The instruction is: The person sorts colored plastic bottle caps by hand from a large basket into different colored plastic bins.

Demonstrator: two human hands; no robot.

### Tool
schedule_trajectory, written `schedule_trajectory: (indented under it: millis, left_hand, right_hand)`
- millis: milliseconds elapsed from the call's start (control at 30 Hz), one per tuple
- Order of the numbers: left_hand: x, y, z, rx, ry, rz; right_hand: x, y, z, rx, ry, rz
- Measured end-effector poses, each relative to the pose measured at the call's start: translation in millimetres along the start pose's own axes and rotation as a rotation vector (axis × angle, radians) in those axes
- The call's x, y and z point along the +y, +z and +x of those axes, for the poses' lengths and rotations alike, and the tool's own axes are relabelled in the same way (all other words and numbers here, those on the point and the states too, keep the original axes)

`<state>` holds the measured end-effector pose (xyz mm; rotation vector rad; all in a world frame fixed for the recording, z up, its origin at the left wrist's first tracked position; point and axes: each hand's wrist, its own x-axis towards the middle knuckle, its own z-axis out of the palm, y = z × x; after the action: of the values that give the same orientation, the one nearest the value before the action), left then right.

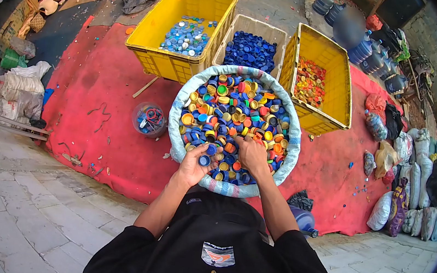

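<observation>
A round tub with a padded cloth rim (179, 115) sits in front of me, heaped with mixed bottle caps (226, 116) in blue, yellow, orange, red and green. At its near left edge, my left hand (193, 167) is closed around a few blue bottle caps (204, 160), palm turned up. My right hand (252, 155) reaches down among the caps right of centre, fingers curled together. Its fingertips are partly hidden, so what they pinch cannot be made out.
Beyond the tub stand a yellow crate (168, 66) with light blue caps, a whitish crate (237, 24) with dark blue caps, and another yellow crate (323, 117) with red and orange caps. A small bucket (149, 118) is at left; filled sacks (416, 171) line the right.
</observation>
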<state>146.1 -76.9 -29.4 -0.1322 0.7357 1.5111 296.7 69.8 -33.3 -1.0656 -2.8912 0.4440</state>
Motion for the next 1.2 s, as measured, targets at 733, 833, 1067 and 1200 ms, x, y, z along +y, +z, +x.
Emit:
schedule_trajectory:
  millis: [733, 833, 1067, 1200]
  left_hand:
    - [-7.2, 25.2, 10.8, -0.106, -0.011, -0.099]
    - [-8.4, 32.8, 14.5, -0.122, 0.007, -0.134]
    - [-12.3, 47.5, 16.0, -0.156, 0.014, -0.143]
    - [-11.6, 49.2, 17.1, -0.112, 0.002, -0.108]
  right_hand:
    - [11.1, -24.1, -21.7, 0.118, 0.412, 1.555]
    - [10.7, -31.3, -31.4, 0.118, 0.425, 2.145]
    - [13.0, -19.4, -46.9, 0.068, 0.443, 2.491]
    - [6.4, -19.9, -49.3, 0.092, 0.481, 2.535]
